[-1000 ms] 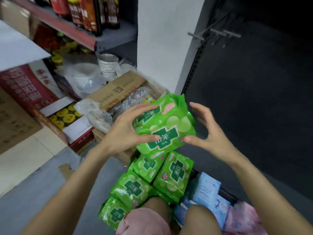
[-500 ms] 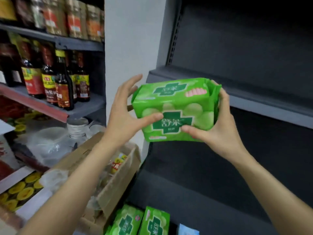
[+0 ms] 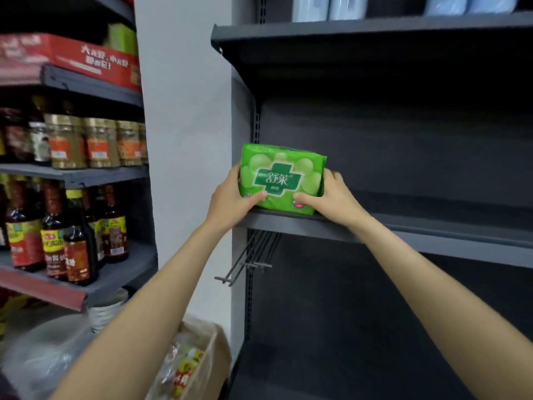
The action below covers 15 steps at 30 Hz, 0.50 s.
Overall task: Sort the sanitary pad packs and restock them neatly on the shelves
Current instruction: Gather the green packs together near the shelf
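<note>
Two bare hands are gripping one green plastic sanitary pad pack [image 3: 281, 178] printed with a dark green cross and white characters. The left hand [image 3: 230, 200] is curling round the pack's left end, its thumb lying across the lower front. The right hand [image 3: 331, 194] is clasping the right end, thumb pressing the lower front and the other fingers [image 3: 336, 178] wrapping behind the edge. Between the two sets of fingers the pack is standing upright, its bottom edge resting at the left front end of the dark grey metal shelf [image 3: 432, 235]. Above the fingers, another grey shelf is carrying pale blue packs [image 3: 326, 7]. Below the left fingers, thin metal display hooks [image 3: 248, 261] are jutting from the shelving upright. Well to the left of the fingers, beyond a white pillar [image 3: 184, 140], dark sauce bottles [image 3: 78, 241] and gold-lidded jars [image 3: 95, 142] are standing on neighbouring shelves. Far below the fingers, an open cardboard box [image 3: 202, 362] is holding plastic-wrapped goods.
</note>
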Each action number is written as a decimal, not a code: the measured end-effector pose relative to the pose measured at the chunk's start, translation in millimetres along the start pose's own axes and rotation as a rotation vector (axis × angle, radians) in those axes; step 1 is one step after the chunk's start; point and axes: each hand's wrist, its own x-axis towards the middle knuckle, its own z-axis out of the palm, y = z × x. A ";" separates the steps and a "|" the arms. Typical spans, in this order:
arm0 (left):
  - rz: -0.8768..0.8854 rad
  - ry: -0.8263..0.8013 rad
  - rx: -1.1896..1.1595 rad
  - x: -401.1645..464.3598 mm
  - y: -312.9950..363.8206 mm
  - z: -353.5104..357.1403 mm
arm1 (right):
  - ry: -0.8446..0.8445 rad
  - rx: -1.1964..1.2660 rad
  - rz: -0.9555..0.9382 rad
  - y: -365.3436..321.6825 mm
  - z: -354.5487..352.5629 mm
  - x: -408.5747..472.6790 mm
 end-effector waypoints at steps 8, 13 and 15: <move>-0.124 0.001 0.572 50.7 -12.0 25.0 | 0.043 -0.264 0.183 -3.2 21.5 34.4; -0.010 0.260 0.425 27.2 3.7 27.9 | 0.231 -0.364 -0.124 -4.8 8.0 2.7; 0.082 0.368 0.254 -7.3 10.0 18.6 | 0.297 -0.255 -0.344 -8.0 7.0 -29.1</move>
